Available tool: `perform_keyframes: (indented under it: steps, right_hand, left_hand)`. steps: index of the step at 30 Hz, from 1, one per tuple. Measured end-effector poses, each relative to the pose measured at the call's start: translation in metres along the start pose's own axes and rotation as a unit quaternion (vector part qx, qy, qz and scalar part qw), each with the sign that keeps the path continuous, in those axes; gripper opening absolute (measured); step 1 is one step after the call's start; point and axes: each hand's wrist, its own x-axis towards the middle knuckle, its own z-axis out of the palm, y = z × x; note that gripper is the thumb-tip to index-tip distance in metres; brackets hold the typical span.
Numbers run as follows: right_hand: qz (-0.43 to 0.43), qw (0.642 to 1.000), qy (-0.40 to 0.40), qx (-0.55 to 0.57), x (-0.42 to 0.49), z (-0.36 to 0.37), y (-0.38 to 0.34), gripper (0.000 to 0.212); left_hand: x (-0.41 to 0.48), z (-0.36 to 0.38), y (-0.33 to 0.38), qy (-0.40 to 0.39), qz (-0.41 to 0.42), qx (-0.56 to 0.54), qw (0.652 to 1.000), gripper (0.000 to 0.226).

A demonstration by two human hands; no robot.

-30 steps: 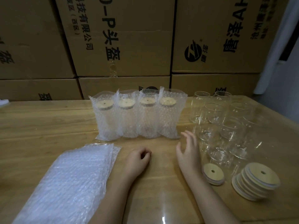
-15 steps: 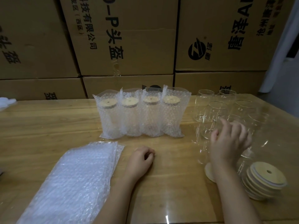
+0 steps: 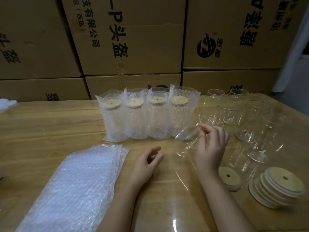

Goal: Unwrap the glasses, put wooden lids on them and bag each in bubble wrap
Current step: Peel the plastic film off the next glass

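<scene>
My right hand (image 3: 209,147) grips a clear glass (image 3: 184,146) by its rim and holds it tilted just above the table, in front of the bagged row. My left hand (image 3: 146,162) lies on the table to its left, fingers loosely uncurled, holding nothing. Several lidded glasses in bubble-wrap bags (image 3: 147,118) stand in a row at the middle. Bare glasses (image 3: 250,121) cluster at the right. A single wooden lid (image 3: 229,179) lies near my right wrist, beside a stack of wooden lids (image 3: 277,186). Flat bubble-wrap bags (image 3: 73,188) are piled at the lower left.
Stacked cardboard boxes (image 3: 133,39) form a wall behind the wooden table (image 3: 50,128). A white object (image 3: 6,103) pokes in at the far left edge. The table's right edge runs close behind the bare glasses.
My right hand reached into the cluster of bare glasses, took one by the rim and brought it left toward the middle. My left hand's fingers have loosened from a fist.
</scene>
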Motion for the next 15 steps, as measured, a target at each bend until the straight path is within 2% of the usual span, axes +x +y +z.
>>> perform_keyframes:
  steps: [2, 4, 7, 10, 12, 15]
  right_hand:
    - [0.109, 0.991, 0.01, 0.074, -0.005, 0.006, -0.002, 0.01]
    - [0.225, 0.961, 0.009, 0.163, -0.009, 0.011, -0.006, 0.018]
    - [0.305, 0.927, 0.01, 0.219, -0.015, 0.018, -0.006, 0.023]
    - [0.395, 0.873, 0.001, 0.285, -0.021, 0.023, -0.004, 0.019]
    - [0.425, 0.844, -0.017, 0.327, -0.025, 0.025, -0.004, 0.016]
    - [0.391, 0.865, -0.055, 0.309, -0.033, 0.023, -0.004, 0.01]
  left_hand:
    - [0.0, -0.003, 0.003, 0.003, -0.015, -0.074, 0.997, 0.028]
    - [0.0, -0.003, 0.005, 0.001, -0.025, -0.119, 0.993, 0.028]
    - [-0.001, -0.003, 0.009, -0.007, -0.028, -0.138, 0.99, 0.033]
    - [-0.001, -0.006, 0.012, -0.003, -0.037, -0.189, 0.981, 0.049]
    - [-0.002, -0.01, 0.013, 0.002, -0.035, -0.229, 0.973, 0.056]
    - [-0.003, -0.012, 0.013, 0.003, -0.045, -0.242, 0.969, 0.055]
